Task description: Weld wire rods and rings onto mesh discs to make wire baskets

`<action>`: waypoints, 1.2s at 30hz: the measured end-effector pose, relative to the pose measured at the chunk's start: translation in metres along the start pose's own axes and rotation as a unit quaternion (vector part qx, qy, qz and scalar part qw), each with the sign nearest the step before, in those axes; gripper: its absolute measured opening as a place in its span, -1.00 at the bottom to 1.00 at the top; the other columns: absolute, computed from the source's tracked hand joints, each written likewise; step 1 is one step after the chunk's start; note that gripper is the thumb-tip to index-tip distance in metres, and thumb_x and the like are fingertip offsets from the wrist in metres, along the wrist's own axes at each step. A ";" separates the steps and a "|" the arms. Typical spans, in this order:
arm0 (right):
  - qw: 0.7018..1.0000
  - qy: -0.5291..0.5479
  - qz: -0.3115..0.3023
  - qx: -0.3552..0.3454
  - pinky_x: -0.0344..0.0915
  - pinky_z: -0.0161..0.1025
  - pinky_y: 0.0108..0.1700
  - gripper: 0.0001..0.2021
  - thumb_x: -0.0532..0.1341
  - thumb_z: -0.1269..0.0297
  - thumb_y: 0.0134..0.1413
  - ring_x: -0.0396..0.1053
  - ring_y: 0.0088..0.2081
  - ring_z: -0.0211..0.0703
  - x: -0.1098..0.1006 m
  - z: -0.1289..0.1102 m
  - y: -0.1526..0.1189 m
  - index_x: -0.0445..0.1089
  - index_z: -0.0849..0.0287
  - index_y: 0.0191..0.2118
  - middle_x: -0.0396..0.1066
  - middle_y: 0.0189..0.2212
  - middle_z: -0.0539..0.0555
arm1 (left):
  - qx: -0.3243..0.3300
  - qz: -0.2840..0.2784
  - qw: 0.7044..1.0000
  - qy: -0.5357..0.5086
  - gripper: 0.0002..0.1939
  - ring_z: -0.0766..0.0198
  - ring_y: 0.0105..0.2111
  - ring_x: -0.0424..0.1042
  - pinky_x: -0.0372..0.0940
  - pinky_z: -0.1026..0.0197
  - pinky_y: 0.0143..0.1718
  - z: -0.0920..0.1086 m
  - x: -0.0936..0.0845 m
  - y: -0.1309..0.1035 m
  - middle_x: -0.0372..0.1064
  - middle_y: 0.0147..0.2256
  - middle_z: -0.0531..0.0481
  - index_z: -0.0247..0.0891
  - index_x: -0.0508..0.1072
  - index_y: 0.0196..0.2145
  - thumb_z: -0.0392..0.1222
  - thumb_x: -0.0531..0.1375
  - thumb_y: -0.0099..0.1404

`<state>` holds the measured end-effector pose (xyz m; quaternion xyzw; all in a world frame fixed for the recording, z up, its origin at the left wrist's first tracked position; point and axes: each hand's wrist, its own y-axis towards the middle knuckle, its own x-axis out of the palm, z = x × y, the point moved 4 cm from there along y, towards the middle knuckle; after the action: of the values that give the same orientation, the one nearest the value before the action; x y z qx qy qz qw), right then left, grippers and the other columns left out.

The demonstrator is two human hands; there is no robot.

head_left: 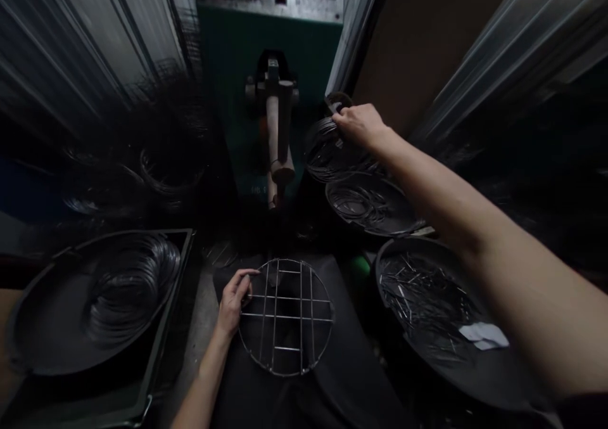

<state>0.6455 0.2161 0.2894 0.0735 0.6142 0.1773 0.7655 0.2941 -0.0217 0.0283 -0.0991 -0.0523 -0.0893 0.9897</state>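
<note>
A round wire rack [287,317] with crossing bars lies over dark cloth at the lower middle. My left hand [234,299] grips its left rim between thumb and fingers. Stretched out to the upper right, my right hand [361,123] has its fingers closed round a dark curved piece [340,102], too dim to identify. Below that hand sits a bundle of wire rings [323,153]. Between the hands stands a welding machine's electrode arm [283,131], touched by neither.
On the left, a large black pan [47,315] holds stacked wire rings [133,283]. To the right are a pan of rings [389,210] and a larger pan [494,375] with short wires and a white scrap [484,335]. The machine's green body [218,55] rises ahead.
</note>
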 end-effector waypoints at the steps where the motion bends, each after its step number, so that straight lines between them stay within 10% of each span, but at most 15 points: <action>1: 1.000 -0.017 -0.004 -0.011 0.23 -0.22 0.02 -0.70 -0.04 0.42 0.40 0.44 -0.07 -0.25 -0.001 0.003 -0.008 0.38 0.53 -0.12 0.50 -0.16 0.24 | 0.007 -0.007 1.000 0.007 -0.53 0.39 -0.57 0.07 0.01 0.36 -0.53 0.000 -0.001 0.001 0.06 -0.57 0.16 -0.22 0.44 -0.10 0.23 0.15 0.29; 8: 0.982 0.053 0.062 -0.167 0.35 0.02 0.00 -0.68 -0.08 0.22 0.42 0.47 -0.15 -0.02 -0.055 -0.021 -0.134 0.42 0.07 -0.12 0.49 -0.28 0.08 | 0.092 0.063 0.992 0.054 -0.44 0.21 -0.15 0.41 0.25 0.26 -0.19 0.041 -0.013 -0.006 0.48 -0.13 -0.11 -0.24 0.44 0.10 0.22 0.09 0.36; 13: 0.964 0.205 0.114 -0.123 0.35 -0.06 -0.04 -0.70 -0.02 0.12 0.37 0.44 -0.10 -0.03 -0.099 -0.099 -0.179 0.37 0.00 0.04 0.46 -0.14 0.08 | 0.160 -0.039 0.985 0.044 -0.36 0.36 -0.41 0.34 0.19 0.31 -0.42 0.116 0.015 -0.024 0.49 -0.15 -0.10 -0.19 0.41 0.16 0.30 0.02 0.36; 16: 0.924 0.325 0.036 -0.198 0.35 -0.18 -0.15 -0.80 0.10 0.28 0.28 0.44 -0.21 -0.13 -0.066 -0.168 -0.177 0.42 0.12 -0.08 0.48 -0.22 0.06 | 0.127 -0.036 0.991 0.021 -0.37 0.41 -0.55 0.24 0.12 0.34 -0.52 0.126 0.024 -0.036 0.45 -0.38 -0.03 -0.24 0.37 0.19 0.25 0.05 0.37; 20: 0.899 0.377 -0.092 -0.202 0.32 -0.21 -0.20 -0.82 0.16 0.32 0.23 0.41 -0.27 -0.13 0.005 -0.216 -0.178 0.48 0.20 -0.15 0.46 -0.29 0.12 | 0.086 0.080 0.990 0.075 -0.51 0.40 -0.56 0.24 0.13 0.36 -0.53 0.090 0.006 -0.047 0.35 -0.50 0.05 -0.29 0.46 0.09 0.02 0.23 0.29; 29: 0.890 0.439 -0.076 0.093 0.37 -0.13 -0.18 -0.62 0.09 0.13 0.28 0.42 -0.32 -0.09 0.015 -0.176 -0.288 0.40 0.15 0.10 0.49 -0.28 0.10 | 0.071 0.175 0.970 0.150 -0.64 0.40 -0.62 0.25 0.20 0.36 -0.55 0.056 -0.002 -0.068 0.25 -0.60 0.12 -0.29 0.42 0.09 -0.15 0.06 0.41; 36: 0.926 0.342 -0.049 0.152 0.38 -0.08 -0.17 -0.61 0.01 0.29 0.24 0.38 -0.32 -0.05 0.046 -0.185 -0.306 0.46 0.15 0.07 0.39 -0.29 0.16 | 0.068 0.144 0.908 0.388 -0.62 0.09 -0.05 0.52 0.39 0.08 0.05 0.057 0.005 -0.069 0.51 -0.01 -0.12 -0.27 0.45 0.11 -0.26 0.09 0.38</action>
<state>0.5307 -0.0707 0.1031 0.0940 0.8611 0.0582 0.4962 0.2812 -0.0774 0.0977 0.0046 0.3446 0.0268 0.9383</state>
